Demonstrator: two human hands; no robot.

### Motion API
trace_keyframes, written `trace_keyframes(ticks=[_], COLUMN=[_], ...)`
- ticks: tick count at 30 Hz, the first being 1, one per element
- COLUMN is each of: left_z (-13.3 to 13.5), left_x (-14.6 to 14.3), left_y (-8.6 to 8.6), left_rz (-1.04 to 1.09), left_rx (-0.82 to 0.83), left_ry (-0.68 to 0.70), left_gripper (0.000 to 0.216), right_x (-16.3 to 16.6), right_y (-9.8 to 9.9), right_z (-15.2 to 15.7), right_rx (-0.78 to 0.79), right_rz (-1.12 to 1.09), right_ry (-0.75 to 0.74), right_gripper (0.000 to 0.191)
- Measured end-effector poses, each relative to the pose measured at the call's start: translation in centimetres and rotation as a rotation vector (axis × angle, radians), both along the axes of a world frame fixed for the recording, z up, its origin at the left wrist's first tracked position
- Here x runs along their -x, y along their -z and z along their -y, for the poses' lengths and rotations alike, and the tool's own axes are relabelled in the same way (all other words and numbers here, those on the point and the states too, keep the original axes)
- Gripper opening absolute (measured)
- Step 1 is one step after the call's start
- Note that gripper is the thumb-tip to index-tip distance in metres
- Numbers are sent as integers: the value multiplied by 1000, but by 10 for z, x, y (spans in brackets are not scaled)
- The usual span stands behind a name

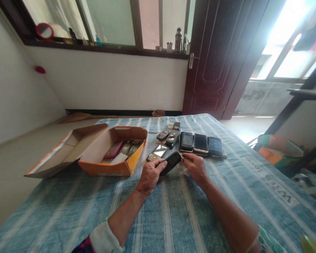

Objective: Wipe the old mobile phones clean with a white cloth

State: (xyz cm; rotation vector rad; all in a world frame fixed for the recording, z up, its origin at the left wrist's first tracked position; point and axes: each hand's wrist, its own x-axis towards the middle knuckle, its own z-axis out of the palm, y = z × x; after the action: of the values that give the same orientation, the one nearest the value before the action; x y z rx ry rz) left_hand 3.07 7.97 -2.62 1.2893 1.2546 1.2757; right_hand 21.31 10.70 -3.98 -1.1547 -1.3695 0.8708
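The left hand (pixel 150 175) grips a black mobile phone (pixel 171 163), apparently steadying it while the right hand (pixel 196 168) pinches what looks like clear plastic (pixel 184 169) beside its end.

Smooth plastic phone (pixel 170 164), cardboard box (pixel 105 169); matt cloth (pixel 152 214)

Beneath your left hand (pixel 149 176) and right hand (pixel 196 168) spreads a blue, white-striped cloth (pixel 154 225). Well beyond your left hand you have a round red-rimmed mirror (pixel 44 31) on the window ledge (pixel 116 49), a red object (pixel 40 69) on the wall (pixel 121 79) below, and a brown broom-like object (pixel 77 117) on the floor (pixel 5 175). Beyond your right hand stand a metal flask (pixel 178 40) on that ledge and a dark red door (pixel 213 59) with a silver handle (pixel 191 61), with an orange-and-green item (pixel 277 144) well to that hand's right.
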Motion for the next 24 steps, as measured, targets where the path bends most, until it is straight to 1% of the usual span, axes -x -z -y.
trace_keyframes(ticks=[4,7,11,13,16,20,22,24], left_z=[-1,-1,-1,-1,0,1,1,2], left_x=[-1,-1,-1,-1,1,3,3,2], left_y=[0,0,2,1,0,0,2,5], left_rz=[61,105,65,-9,-187,-467,-565,-652], left_rx=[28,44,29,-3,-110,-334,-411,-464], left_ry=[-30,-49,-37,-27,-30,-37,-31,-20], left_gripper=[27,31,31,30,27,22,21,21], right_x=[-2,-2,-1,0,0,-3,-4,-4], right_y=[-1,-1,-2,-2,0,2,1,-1], right_z=[0,-1,0,0,0,-2,-1,1], right_rx=[17,27,35,25,-32,-142,-215,-325], right_rz=[26,33,-84,-112,13,220,266,306], right_ry=[-11,22,68,60,40,125,169,181], right_gripper=[25,25,28,27,24,22,22,22])
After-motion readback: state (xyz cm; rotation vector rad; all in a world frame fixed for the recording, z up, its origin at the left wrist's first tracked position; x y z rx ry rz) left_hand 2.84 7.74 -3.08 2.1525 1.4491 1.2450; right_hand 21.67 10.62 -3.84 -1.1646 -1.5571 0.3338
